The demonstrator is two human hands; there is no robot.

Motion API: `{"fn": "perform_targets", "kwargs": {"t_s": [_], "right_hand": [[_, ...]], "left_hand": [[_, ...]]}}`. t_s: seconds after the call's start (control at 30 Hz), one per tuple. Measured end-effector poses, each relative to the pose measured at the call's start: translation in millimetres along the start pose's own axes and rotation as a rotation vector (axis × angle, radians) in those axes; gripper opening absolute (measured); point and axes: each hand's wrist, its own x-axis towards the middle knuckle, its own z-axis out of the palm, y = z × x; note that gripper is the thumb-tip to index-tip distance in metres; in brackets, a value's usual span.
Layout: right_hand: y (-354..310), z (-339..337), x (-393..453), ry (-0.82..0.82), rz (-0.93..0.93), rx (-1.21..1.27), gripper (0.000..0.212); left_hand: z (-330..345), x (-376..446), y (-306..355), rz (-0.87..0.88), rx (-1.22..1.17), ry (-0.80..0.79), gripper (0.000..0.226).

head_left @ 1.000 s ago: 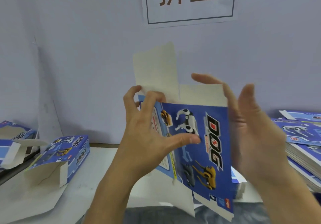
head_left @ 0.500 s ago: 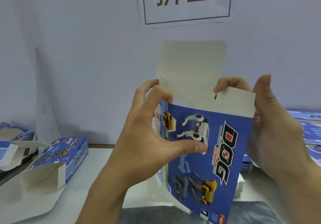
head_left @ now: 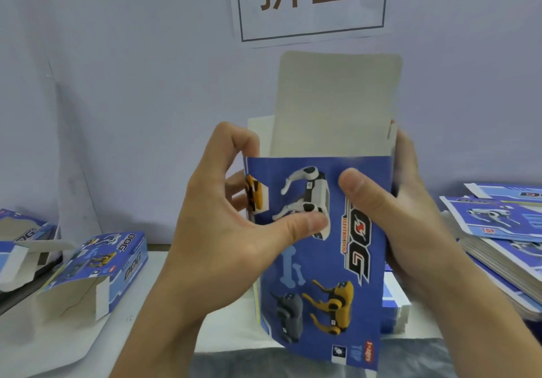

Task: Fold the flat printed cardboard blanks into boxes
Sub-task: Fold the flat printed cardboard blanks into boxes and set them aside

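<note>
Person holds a blue printed box [head_left: 319,260] upright in front of the chest, above the white table [head_left: 58,345], both hands on it. Left hand [head_left: 223,231] grips the box's left edge, thumb pressed flat on the printed front over the white robot dog picture, fingers curled round behind the edge. Right hand [head_left: 410,225] grips the right edge, thumb on the front near the DOG lettering, fingers wrapped behind and mostly hidden. Box looks partly opened into a sleeve; a plain grey top flap [head_left: 337,105] stands straight up from the back panel, small side flaps visible at both upper corners. Folded box [head_left: 99,269] lies on its side on the table at left, open end facing the camera, another open box [head_left: 20,240] just beyond it at the far left edge. Stack of flat blanks [head_left: 504,237] sits on the right, well apart from the folded boxes. Paper sign [head_left: 311,2] with two characters hangs on the wall behind
</note>
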Motion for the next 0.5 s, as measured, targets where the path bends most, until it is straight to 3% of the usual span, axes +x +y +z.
{"fn": "perform_targets", "kwargs": {"t_s": [0.1, 0.2, 0.3, 0.37, 0.43, 0.5], "right_hand": [[5.0, -20.0, 6.8, 0.160, 0.009, 0.103, 0.088], [14.6, -19.1, 11.4, 0.120, 0.036, 0.164, 0.057], [15.1, -26.2, 9.2, 0.128, 0.050, 0.228, 0.052], [15.9, -24.1, 8.7, 0.156, 0.061, 0.235, 0.058], [23.3, -25.7, 12.1, 0.235, 0.068, 0.242, 0.071], [29.9, -26.5, 14.8, 0.261, 0.094, 0.243, 0.094]], "left_hand": [[5.4, -0.2, -7.2, -0.011, -0.079, 0.026, 0.069], [8.6, -2.2, -22.7, -0.149, -0.245, 0.028, 0.099], [4.5, -8.5, -36.5, -0.320, -0.260, -0.158, 0.115], [6.7, -12.1, -41.8, -0.332, -0.207, -0.265, 0.088], [11.6, -11.8, -44.1, -0.315, -0.191, -0.181, 0.052], [15.4, -8.8, -46.6, -0.338, -0.165, -0.067, 0.041]]}}
